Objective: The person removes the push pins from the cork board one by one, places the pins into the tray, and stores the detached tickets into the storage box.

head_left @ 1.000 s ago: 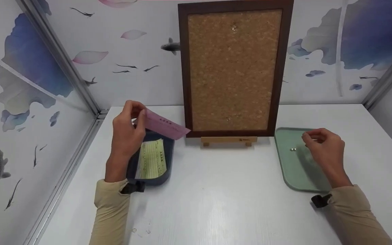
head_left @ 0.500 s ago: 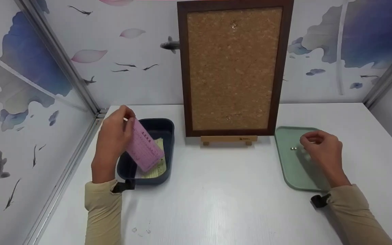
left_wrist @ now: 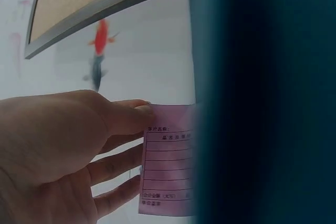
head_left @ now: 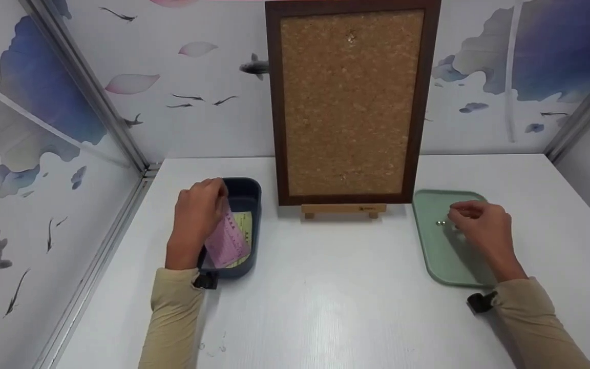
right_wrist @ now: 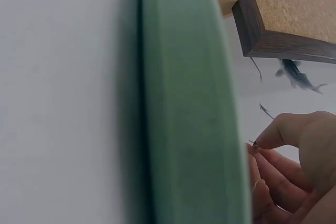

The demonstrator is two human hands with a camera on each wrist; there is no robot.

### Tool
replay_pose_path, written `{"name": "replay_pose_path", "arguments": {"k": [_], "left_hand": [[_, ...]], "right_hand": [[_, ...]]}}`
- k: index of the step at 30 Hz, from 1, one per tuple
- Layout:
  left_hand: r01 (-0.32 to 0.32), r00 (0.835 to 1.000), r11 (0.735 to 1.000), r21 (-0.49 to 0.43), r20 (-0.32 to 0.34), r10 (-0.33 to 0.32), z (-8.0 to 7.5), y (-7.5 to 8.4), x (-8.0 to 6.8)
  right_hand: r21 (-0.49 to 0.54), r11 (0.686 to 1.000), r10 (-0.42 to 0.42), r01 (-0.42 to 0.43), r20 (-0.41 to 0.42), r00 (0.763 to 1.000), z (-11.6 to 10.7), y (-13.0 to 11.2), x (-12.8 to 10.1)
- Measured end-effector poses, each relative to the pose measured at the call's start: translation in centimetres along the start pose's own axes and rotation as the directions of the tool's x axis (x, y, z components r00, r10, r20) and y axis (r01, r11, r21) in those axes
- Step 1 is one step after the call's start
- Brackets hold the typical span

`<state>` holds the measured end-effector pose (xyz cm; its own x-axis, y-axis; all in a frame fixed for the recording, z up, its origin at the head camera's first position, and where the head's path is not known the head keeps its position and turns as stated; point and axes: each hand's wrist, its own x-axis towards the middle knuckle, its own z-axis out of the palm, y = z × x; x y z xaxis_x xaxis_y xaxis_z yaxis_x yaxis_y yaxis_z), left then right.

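— What is your left hand (head_left: 198, 215) doing?

— My left hand pinches a pink slip (head_left: 227, 241), thumb on its printed face and fingers behind it. The slip hangs down from my fingertips into the dark blue tray (head_left: 249, 190), tilted, its lower end over the yellow slip (head_left: 244, 231) that lies in the tray. In the left wrist view the tray's wall hides the slip's right part.

— And the right one?

— My right hand (head_left: 479, 225) hovers over the green tray (head_left: 430, 246), thumb and forefinger closed together. In the right wrist view a tiny dark thing sticks out from between the fingertips (right_wrist: 262, 142); I cannot tell what it is. A small metal pin (head_left: 441, 223) lies in the tray just beside my fingertips, on their left.

— What stands beyond the hands?

— The cork board (head_left: 351, 102) on its wooden stand (head_left: 343, 209) is upright between the two trays, at the back of the white tabletop (head_left: 325, 297).
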<state>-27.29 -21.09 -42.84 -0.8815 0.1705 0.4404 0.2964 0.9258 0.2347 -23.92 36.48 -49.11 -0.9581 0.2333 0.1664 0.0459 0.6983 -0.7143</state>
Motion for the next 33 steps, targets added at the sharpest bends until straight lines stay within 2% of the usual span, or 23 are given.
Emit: {"name": "replay_pose_path", "arguments": {"k": [4, 7, 11, 33], "left_hand": [[0.000, 0.997, 1.000, 0.015, 0.079, -0.001, 0.7, 0.6, -0.2], [0.023, 0.989, 0.999, 0.033, 0.144, -0.027, 0.9, 0.8, -0.3], [0.047, 0.981, 0.998, 0.051, 0.187, -0.056, 1.0, 0.9, -0.4], [0.045, 0.980, 0.999, 0.029, 0.191, -0.049, 1.1, 1.0, -0.6]], "right_hand": [[-0.016, 1.000, 0.011, -0.011, 0.032, 0.999, -0.1, 0.0, -0.1], [-0.033, 0.999, 0.010, -0.008, 0.055, 0.998, -0.1, 0.2, 0.0], [-0.053, 0.999, 0.000, 0.004, 0.080, 0.997, -0.1, 0.4, 0.0], [-0.054, 0.998, 0.039, -0.033, 0.107, 0.994, -0.5, 1.3, 0.3]]}}
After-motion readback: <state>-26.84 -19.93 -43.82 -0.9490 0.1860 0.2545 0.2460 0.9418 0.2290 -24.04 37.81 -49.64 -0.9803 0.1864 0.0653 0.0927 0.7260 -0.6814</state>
